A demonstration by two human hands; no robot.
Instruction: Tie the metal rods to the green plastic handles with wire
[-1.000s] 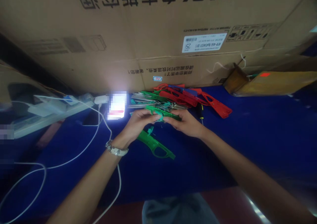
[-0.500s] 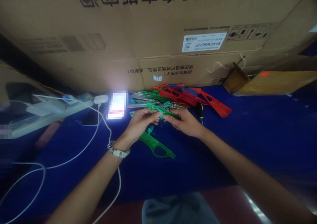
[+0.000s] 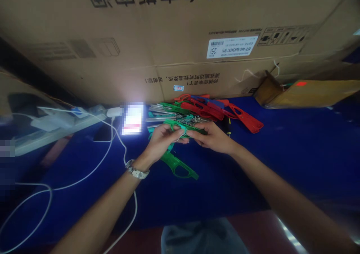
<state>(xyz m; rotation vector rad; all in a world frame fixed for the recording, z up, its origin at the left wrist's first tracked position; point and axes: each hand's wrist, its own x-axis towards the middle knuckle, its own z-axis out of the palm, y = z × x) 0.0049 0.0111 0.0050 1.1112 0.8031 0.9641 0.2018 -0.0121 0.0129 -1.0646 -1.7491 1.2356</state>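
Note:
Between both hands is a green lighter shell [image 3: 170, 123] with a small teal piece [image 3: 183, 129] at its middle. My left hand [image 3: 163, 138] is closed on its left part, thumb pressed near the teal piece. The right end is pinched by my right hand [image 3: 212, 136], whose thumb meets the left one. A second green lighter shell [image 3: 181, 167], with a looped handle, lies on the blue table cover just below. Behind my hands is a pile of red lighter shells [image 3: 201, 109], green parts, metal tubes [image 3: 160, 119] and thin wires, partly hidden by my fingers.
A screwdriver [image 3: 228, 128] lies right of my right hand. A bright screen [image 3: 132, 119], white cables [image 3: 105, 160] and a power strip [image 3: 56, 130] are on the left. A large cardboard box [image 3: 168, 40] stands behind. A yellow-brown container [image 3: 312, 94] sits at back right.
Both hands have shifted slightly to the right, and the held green shell has turned a little. My left fingers now reach further under it. The second shell has stayed put.

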